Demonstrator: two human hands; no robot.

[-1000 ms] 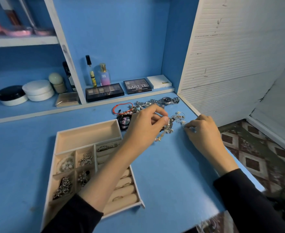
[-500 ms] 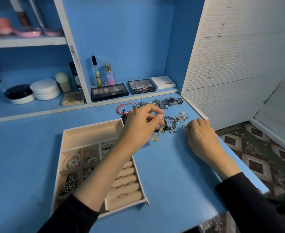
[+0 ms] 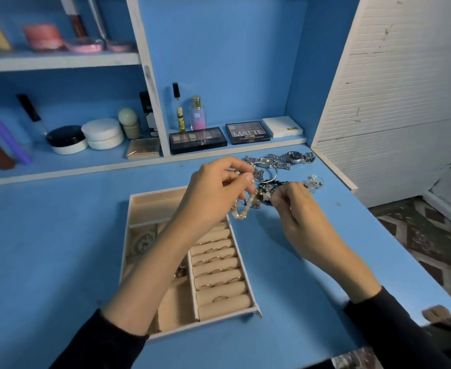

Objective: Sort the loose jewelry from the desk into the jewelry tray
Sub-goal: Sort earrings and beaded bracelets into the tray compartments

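Across the tray (image 3: 152,206), forearm (image 3: 152,272); beyond, watches (image 3: 293,157).

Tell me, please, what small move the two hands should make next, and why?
Probably ease the hands apart to untangle. The left hand pinches a pale beaded bracelet, the right hand pinches a dark beaded strand, and the two pieces seem caught together beside the jewelry tray.

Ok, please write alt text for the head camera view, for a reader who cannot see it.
The left hand and right hand pinch tangled beaded bracelets above a blue desk. A beige jewelry tray holding rings lies under the left forearm; watches lie behind.
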